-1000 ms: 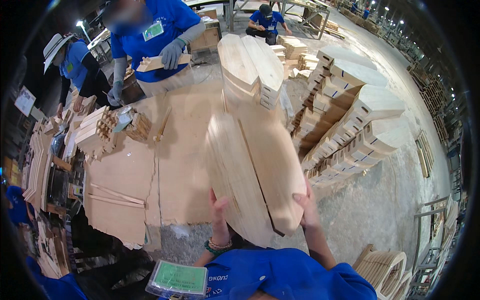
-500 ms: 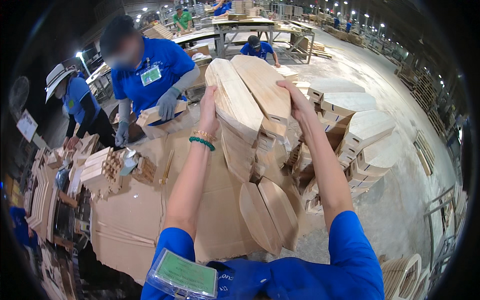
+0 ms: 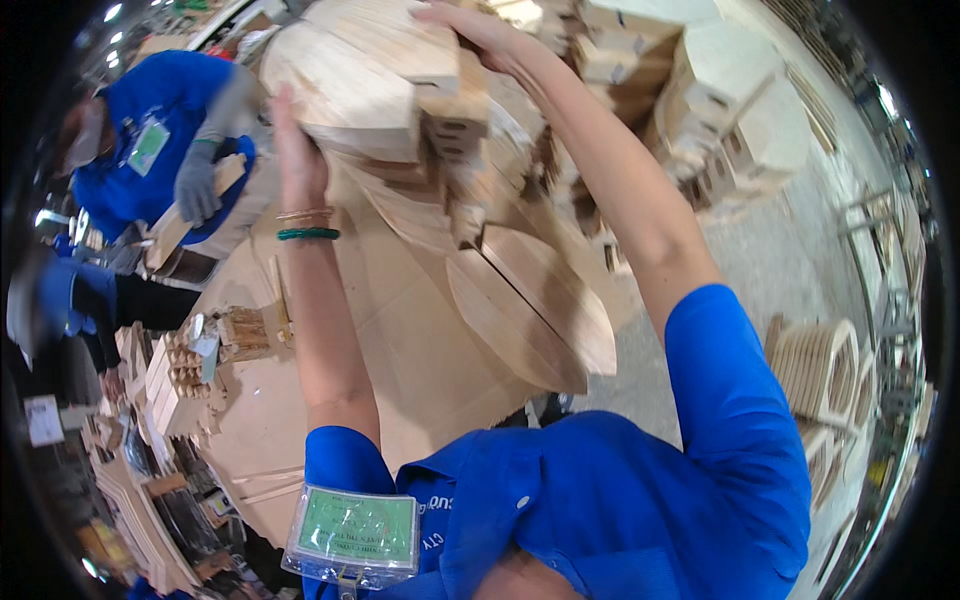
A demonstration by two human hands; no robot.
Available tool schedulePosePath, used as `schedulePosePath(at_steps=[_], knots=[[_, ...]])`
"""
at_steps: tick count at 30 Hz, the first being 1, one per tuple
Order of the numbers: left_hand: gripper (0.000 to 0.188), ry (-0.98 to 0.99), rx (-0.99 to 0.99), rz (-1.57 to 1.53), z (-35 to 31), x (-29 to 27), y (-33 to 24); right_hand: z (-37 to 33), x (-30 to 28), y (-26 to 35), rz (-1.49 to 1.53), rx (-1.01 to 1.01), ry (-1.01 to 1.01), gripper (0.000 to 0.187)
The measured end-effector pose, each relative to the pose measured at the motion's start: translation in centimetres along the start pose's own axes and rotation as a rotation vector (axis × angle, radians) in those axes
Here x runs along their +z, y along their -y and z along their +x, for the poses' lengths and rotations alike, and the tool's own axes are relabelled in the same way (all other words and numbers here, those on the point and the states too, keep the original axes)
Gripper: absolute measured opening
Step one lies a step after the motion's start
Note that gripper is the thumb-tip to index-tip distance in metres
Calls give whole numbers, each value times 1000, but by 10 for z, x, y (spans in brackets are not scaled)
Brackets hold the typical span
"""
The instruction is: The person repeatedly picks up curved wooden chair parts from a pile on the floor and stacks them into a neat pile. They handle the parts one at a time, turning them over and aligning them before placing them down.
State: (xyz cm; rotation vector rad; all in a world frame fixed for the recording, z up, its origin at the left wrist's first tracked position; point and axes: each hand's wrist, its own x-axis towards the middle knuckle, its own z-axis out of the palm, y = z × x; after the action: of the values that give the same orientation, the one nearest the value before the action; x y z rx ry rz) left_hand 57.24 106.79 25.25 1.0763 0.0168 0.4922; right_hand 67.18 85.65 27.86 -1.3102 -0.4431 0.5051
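Note:
A tall stack of pale wooden panels [image 3: 345, 90] with tapered ends stands in front of me at the top of the view. My left hand [image 3: 298, 155] is against its left edge, near the upper layers. My right hand [image 3: 478, 32] grips the far right edge of the top panel, partly cut by the frame's upper rim. Together they hold the top pair between them; fingers under the edges are hidden. Slots show in the ends of the panels below. Nearer to me, two curved wooden panels [image 3: 535, 300] lie side by side on the brown cardboard [image 3: 400, 330].
More stacks of slotted panels [image 3: 720, 100] stand to the right on the concrete floor. Bundled wooden sticks [image 3: 180, 380] and a wood block [image 3: 243, 333] lie at left. A gloved co-worker [image 3: 160, 140] handles a wooden piece there. Arched wooden frames [image 3: 815, 360] stand at lower right.
My view has tipped down and turned, so the stack sits higher and further left in the picture. Both hands remain at the top panels.

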Motion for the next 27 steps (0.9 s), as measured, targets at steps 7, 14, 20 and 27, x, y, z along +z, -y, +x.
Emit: schedulePosePath(at_steps=[7, 14, 20, 27], knots=[[77, -291, -50, 341, -140, -54, 68, -144, -12, -78, -560, -374, -382, 46], [60, -196, -549, 364, -397, -18, 195, -444, -57, -256, -137, 112, -736, 44], [57, -167, -410, 765, -437, -22, 207, -617, -91, -307, -84, 512, -750, 38], [50, -370, 3, 1419, -410, 34, 188, -728, -183, -290, -31, 609, -877, 45]])
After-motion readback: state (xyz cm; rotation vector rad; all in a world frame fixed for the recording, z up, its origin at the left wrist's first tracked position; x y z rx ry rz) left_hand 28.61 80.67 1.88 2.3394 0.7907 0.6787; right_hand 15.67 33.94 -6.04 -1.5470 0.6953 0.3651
